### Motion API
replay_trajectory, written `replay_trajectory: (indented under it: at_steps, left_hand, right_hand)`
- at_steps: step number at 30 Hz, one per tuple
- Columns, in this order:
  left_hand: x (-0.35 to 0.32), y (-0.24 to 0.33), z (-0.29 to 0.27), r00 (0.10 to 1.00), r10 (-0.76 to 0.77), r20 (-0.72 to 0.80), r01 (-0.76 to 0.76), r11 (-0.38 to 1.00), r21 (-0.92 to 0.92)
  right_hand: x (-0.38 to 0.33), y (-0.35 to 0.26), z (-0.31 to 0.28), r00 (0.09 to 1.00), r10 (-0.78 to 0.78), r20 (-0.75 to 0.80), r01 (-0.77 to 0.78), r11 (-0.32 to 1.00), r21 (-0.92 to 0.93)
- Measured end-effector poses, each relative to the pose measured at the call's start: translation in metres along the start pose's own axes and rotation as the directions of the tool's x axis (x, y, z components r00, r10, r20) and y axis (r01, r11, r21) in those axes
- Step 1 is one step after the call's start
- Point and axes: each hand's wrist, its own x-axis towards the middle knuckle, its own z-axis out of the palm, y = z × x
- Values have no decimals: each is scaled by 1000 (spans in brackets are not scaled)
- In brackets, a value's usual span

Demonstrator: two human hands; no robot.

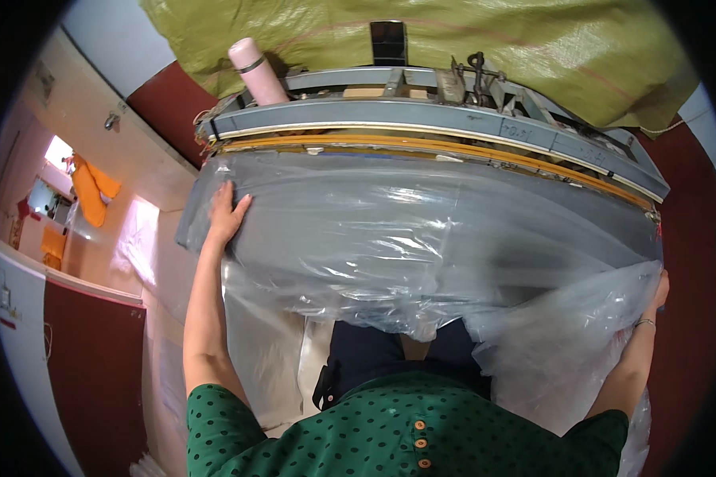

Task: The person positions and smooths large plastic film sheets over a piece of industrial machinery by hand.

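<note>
A wide sheet of clear plastic film (358,238) lies wrinkled over a long grey work surface (565,219) and hangs over its near edge. My left hand (228,213) rests on the film near the left end, thumb apart from the fingers, holding nothing. At the far right, my right hand (662,292) is closed on the film's edge at the surface's corner. Its fingers are partly hidden behind the film, which hangs in loose folds below that hand.
Behind the surface runs a grey metal frame (310,114) with yellow-orange strips (422,147) along it. A pink bottle (258,73) and a metal clamp (477,79) stand there. Yellow-green woven sheeting (533,40) covers the back. A door (95,103) is at left.
</note>
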Motion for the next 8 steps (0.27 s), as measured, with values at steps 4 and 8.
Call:
replay_trajectory:
  at_steps: [4, 8]
  left_hand:
    - [41, -10, 20, 990, -141, 10, 137, 974, 179]
    - [79, -39, 33, 982, -158, 103, 158, 987, 11]
  right_hand:
    - [16, 56, 12, 986, -166, 2, 166, 986, 7]
    - [2, 51, 2, 997, -72, -22, 68, 986, -151]
